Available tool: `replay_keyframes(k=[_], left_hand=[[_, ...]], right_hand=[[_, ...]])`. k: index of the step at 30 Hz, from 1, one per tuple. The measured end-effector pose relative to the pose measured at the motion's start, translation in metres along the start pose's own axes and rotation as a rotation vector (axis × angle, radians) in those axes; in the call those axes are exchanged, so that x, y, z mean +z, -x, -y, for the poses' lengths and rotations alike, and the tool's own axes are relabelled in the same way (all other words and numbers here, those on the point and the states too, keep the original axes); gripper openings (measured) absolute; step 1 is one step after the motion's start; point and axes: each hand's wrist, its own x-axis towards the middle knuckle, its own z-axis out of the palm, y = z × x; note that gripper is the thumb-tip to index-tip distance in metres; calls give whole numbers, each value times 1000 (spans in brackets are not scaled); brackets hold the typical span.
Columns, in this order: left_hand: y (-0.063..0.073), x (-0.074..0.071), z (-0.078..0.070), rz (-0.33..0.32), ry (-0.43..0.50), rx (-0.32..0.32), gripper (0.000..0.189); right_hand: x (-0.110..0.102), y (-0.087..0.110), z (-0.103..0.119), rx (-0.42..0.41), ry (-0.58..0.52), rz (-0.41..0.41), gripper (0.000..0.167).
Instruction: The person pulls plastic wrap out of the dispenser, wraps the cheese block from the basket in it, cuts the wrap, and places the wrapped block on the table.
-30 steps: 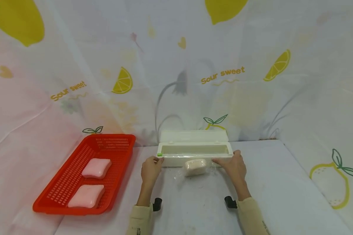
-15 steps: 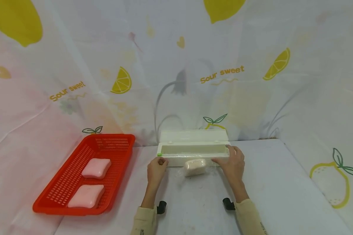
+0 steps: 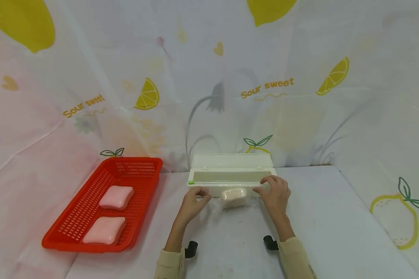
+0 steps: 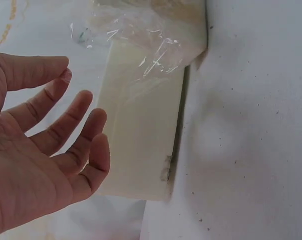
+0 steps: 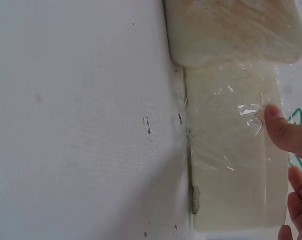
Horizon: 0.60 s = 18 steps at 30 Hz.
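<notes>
A cream soap bar (image 3: 234, 197), wrapped in clear cling film (image 4: 156, 55), lies against the front of a long white film dispenser (image 3: 213, 190), whose lid is raised. To the soap's left hovers my left hand (image 3: 191, 205), thumb and index tips close together, other fingers loosely bent. In the left wrist view its palm shows, with the film beyond the fingertips. My right hand (image 3: 277, 195) is at the dispenser's right end. Its thumb (image 5: 278, 125) touches the film, which wrinkles at the tip; the fingers spread behind, partly out of view.
A red plastic basket (image 3: 150, 201) stands at the left with two pink soap bars (image 3: 116, 197) in it. A green tab (image 3: 191, 182) sits at the dispenser's left end. Behind the white table (image 3: 335, 232) hangs a lemon-print cloth (image 3: 181, 58).
My left hand has left the dispenser's left corner and come right, towards the wrapped soap. The right hand's fingers have slid inward from the dispenser's right end, while its thumb stays near the film.
</notes>
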Motion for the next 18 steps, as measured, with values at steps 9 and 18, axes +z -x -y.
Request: replay_keyframes(k=[9, 18], left_hand=[[7, 9, -2, 148, 39, 120, 6], [12, 17, -4, 165, 81, 74, 37]], right_hand=[[0, 2, 1, 5, -6, 1, 33], [1, 3, 1, 12, 23, -3, 32]])
